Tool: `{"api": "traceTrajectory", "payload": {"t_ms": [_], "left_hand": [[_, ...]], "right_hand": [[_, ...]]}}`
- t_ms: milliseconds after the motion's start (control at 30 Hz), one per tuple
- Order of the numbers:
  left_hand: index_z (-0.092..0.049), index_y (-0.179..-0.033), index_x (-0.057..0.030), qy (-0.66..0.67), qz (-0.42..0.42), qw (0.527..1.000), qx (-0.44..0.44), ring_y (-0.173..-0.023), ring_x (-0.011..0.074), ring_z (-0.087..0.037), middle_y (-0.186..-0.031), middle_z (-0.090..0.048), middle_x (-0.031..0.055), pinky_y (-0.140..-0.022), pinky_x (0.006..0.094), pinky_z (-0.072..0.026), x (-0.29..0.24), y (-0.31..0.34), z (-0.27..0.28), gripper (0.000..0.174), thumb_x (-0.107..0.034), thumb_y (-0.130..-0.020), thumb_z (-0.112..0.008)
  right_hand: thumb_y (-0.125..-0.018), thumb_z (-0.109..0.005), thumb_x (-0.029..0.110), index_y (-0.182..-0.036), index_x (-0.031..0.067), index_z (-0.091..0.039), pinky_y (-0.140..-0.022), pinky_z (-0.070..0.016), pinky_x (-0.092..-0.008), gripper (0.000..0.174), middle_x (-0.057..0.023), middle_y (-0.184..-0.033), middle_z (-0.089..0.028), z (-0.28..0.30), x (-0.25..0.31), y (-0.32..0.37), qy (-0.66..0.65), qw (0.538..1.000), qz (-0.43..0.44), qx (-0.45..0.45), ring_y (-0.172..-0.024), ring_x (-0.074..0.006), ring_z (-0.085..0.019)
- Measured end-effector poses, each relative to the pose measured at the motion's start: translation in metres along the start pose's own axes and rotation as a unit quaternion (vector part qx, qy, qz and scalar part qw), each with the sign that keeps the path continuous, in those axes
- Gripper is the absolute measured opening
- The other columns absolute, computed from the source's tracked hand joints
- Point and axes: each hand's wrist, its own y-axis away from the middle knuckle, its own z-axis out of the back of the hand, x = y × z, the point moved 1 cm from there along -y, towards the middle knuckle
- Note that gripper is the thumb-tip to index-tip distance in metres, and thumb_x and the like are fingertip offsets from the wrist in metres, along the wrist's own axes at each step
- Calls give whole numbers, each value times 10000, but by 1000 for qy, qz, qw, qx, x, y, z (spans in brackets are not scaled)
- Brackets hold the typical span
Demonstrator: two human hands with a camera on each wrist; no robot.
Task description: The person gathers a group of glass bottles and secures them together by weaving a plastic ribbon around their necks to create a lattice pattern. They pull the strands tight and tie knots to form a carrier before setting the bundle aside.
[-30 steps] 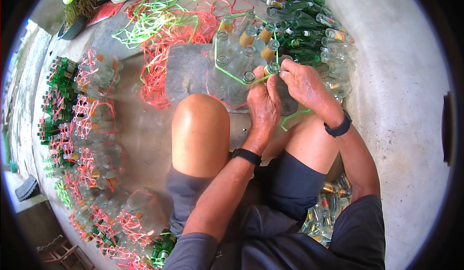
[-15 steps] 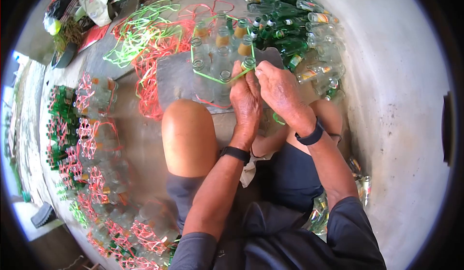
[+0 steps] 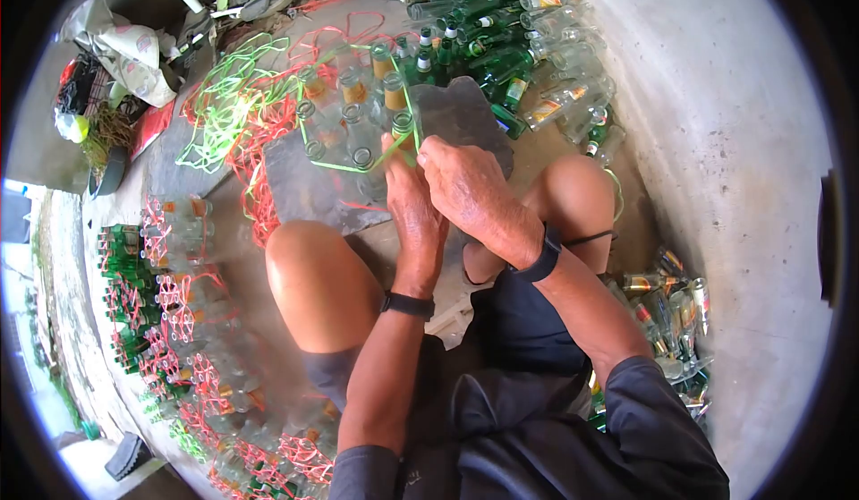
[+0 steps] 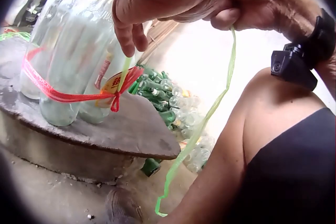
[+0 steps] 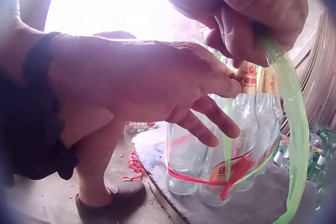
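Note:
Clear glass bottles [image 3: 355, 133] with gold neck labels stand grouped on a dark slab [image 3: 461, 115]. A green plastic strap [image 3: 338, 168] runs round their necks, and a red strap [image 4: 68, 97], knotted in front, circles their lower bodies. At the nearest bottle's neck my left hand [image 3: 417, 209] pinches the green strap between thumb and forefinger; its other fingers are spread loosely in the right wrist view. Right beside it, my right hand [image 3: 474, 191] grips the strap's loose end [image 4: 207, 116], which hangs down in the left wrist view.
Loose green and red straps [image 3: 228, 97] lie in a heap beyond the slab. Green and clear bottles [image 3: 501, 44] are piled against the wall at the right. Tied bundles of bottles [image 3: 183, 303] line the left side. More bottles [image 3: 671, 312] lie behind my right knee.
The view has swung right, so the bottles and hands now appear further left. Both hands stay at the same bottle neck, with the right hand drawn close to the left.

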Motion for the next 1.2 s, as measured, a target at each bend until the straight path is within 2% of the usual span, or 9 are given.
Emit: {"api": "traceTrajectory", "payload": {"t_ms": [133, 300, 367, 500, 567, 733, 867, 1033, 1200], "left_hand": [[-390, -1550, 61, -30, 23, 999, 19, -1152, 402, -680, -1252, -655, 289, -961, 450, -538, -2, 12, 8, 728, -238, -991, -748], [-519, -1449, 91, 3, 51, 999, 8, -1036, 294, -711, -1191, -713, 223, -907, 398, -558, -5, 21, 19, 471, -199, -1095, -634], [-632, -1325, 86, 117, 203, 972, 31, -949, 180, -690, -1050, -732, 117, -855, 327, -550, -18, 18, 31, 400, -262, -1132, -592], [-699, -1225, 64, 291, 281, 914, 12, -798, 138, -678, -928, -755, 121, -751, 344, -582, -21, 5, 40, 407, -307, -1143, -554], [-711, -1222, 33, 403, 369, 834, 78, -785, 110, -668, -938, -762, 53, -701, 285, -553, -31, -7, 48, 404, -337, -1136, -574], [-728, -1106, -6, 430, 374, 813, 118, -727, 97, -651, -886, -745, 37, -623, 237, -489, -27, -14, 42, 228, -227, -1065, -694], [-738, -1059, -4, 413, 365, 831, 71, -667, 90, -600, -873, -713, 6, -622, 246, -493, -11, -6, 37, 221, -217, -1068, -681], [-762, -1008, 31, 309, 319, 896, 2, -697, 71, -582, -866, -733, 24, -638, 263, -484, -9, 0, 35, 259, -211, -1059, -683], [-777, -997, 76, 216, 232, 947, -47, -703, 79, -593, -801, -737, 46, -646, 286, -487, -8, 2, 35, 270, -172, -1039, -679]], "right_hand": [[-1037, -581, 139, -943, 36, -574, -685, -497, -609, 140, -249, -744, -666, -2, 3, 3, -16, 1000, -6, -4, -749, -490, -670], [-1016, -607, 173, -929, 25, -618, -642, -530, -563, 172, -229, -701, -666, -3, 0, 6, 10, 1000, 15, 4, -692, -458, -682], [-1016, -609, 176, -924, 23, -618, -637, -530, -564, 179, -233, -699, -666, 0, 4, 9, 9, 1000, 19, 12, -690, -459, -684], [-1035, -583, 135, -919, 1, -571, -641, -514, -592, 177, -257, -700, -656, 5, 16, 17, 12, 998, 16, 54, -710, -486, -674], [-1022, -588, 124, -921, -3, -577, -631, -520, -588, 163, -259, -695, -658, 4, 18, 24, 10, 998, 21, 56, -698, -483, -676], [-946, -606, 72, -911, -27, -633, -607, -533, -578, 108, -263, -684, -671, 3, 17, 39, 55, 993, 46, 91, -647, -463, -687], [-955, -645, 143, -979, -4, -683, -675, -580, -548, 154, -235, -765, -716, 10, 16, 46, 107, 974, 31, 197, -742, -436, -730], [-940, -700, 126, -1009, 33, -692, -813, -542, -504, 116, -197, -936, -652, 47, 17, 30, 93, 974, 80, 191, -923, -410, -673], [-928, -643, 37, -1003, 39, -686, -770, -552, -519, 87, -195, -930, -654, 65, 21, -37, 14, 981, 154, 117, -867, -436, -680]]}}
